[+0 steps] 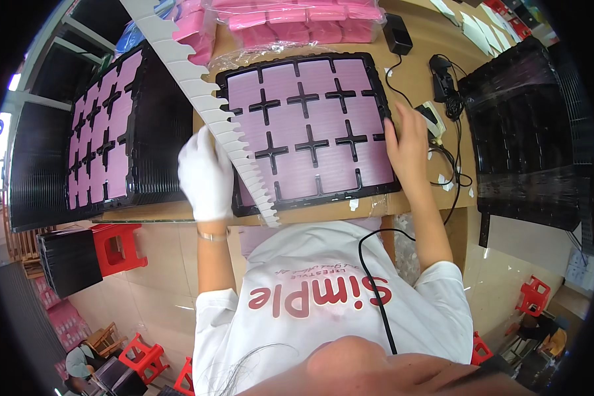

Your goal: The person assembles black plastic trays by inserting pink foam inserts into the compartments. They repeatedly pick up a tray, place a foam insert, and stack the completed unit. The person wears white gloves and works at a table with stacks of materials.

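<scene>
A black tray with cross-shaped dividers and light purple compartments lies on the table before me. My left hand, in a white glove, is at its left edge, fingers extended and thumb apart; the fingertips are partly hard to make out. My bare right hand lies along the right edge, thumb against the rim and fingers stretched forward. Both hands look open. A long white strip with a notched edge runs diagonally across the view, covering the tray's left side and passing close to my left glove.
At left stand stacked black trays with a purple-filled one on top. Pink packs in clear plastic lie at the back. A black power adapter and cables sit at right, beside wrapped black trays. Red stools stand below.
</scene>
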`<action>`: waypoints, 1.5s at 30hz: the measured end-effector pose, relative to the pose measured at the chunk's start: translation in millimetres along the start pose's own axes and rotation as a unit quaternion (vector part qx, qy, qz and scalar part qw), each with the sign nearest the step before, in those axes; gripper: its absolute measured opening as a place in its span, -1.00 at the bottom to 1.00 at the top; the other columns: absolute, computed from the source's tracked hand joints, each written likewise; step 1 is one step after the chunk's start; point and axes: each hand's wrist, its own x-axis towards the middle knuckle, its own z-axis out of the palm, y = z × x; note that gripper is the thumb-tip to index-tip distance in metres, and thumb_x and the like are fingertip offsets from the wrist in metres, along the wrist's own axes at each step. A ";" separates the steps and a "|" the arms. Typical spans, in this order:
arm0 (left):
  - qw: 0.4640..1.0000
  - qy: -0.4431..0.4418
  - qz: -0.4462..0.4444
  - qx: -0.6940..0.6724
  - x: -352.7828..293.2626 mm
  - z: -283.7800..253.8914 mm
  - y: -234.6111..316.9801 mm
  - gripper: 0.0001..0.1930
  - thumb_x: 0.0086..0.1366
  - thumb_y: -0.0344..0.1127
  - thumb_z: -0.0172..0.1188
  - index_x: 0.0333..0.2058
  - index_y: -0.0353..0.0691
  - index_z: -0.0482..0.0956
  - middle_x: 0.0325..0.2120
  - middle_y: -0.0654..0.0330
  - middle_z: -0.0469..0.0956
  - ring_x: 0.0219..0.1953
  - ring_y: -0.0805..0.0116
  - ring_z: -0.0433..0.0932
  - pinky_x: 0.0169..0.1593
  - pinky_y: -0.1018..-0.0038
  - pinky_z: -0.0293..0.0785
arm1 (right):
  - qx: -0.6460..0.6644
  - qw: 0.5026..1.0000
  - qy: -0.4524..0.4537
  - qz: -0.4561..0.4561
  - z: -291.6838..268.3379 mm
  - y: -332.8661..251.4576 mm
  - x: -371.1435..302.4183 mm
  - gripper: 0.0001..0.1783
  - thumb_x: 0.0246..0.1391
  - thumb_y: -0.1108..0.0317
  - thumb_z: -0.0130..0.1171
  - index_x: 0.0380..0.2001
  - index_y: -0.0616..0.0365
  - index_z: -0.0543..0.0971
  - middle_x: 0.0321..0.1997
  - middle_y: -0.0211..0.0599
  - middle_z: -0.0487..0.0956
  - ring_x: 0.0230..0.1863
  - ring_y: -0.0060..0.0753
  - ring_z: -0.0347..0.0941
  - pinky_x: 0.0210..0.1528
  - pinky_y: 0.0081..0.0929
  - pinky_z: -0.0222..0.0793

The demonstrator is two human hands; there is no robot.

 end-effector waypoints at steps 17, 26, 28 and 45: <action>0.967 -0.047 0.245 -0.058 8.3 26.4 -6.4 -0.60 0.33 -0.23 0.04 0.10 -0.23 0.44 0.15 -0.05 0.40 0.23 0.06 0.35 0.29 0.03 0.08 | 0.075 0.962 -0.232 -0.121 8.1 7.0 4.0 -0.45 0.24 0.22 -0.04 0.26 0.18 0.30 0.35 -0.16 0.30 0.39 -0.23 0.15 0.45 0.00 -0.20; 0.994 0.057 -0.034 -0.086 -94.0 19.0 -20.1 -0.64 0.24 -0.26 0.21 -0.05 -0.35 0.55 -0.04 -0.08 0.53 0.01 0.01 0.48 0.18 0.25 0.32 | 0.238 0.956 -0.166 0.037 -48.4 15.0 -79.5 -0.55 0.32 0.28 -0.19 0.16 0.28 0.41 0.28 0.07 0.34 0.36 0.00 0.19 0.40 -0.13 -0.01; 0.987 0.011 -0.064 -0.150 -94.1 29.7 -30.4 -0.61 0.22 -0.26 0.24 -0.04 -0.36 0.55 -0.06 -0.10 0.54 0.00 -0.02 0.49 0.18 0.26 0.32 | 0.222 0.958 -0.158 0.092 -24.4 12.9 -90.8 -0.46 0.35 0.21 -0.28 0.29 0.26 0.21 0.39 0.09 0.16 0.43 0.02 0.02 0.44 -0.15 -0.16; 0.864 0.094 -0.083 -0.487 13.7 -145.5 -35.0 -0.44 0.18 -0.35 0.29 0.11 -0.49 0.37 -0.12 0.11 0.55 -0.10 0.45 0.51 0.07 0.53 0.38 | 0.317 0.927 -0.109 0.168 -17.1 27.5 -104.8 -0.35 0.40 0.05 -0.44 0.39 0.22 -0.04 0.45 -0.02 0.02 0.48 -0.11 -0.12 0.46 -0.26 -0.31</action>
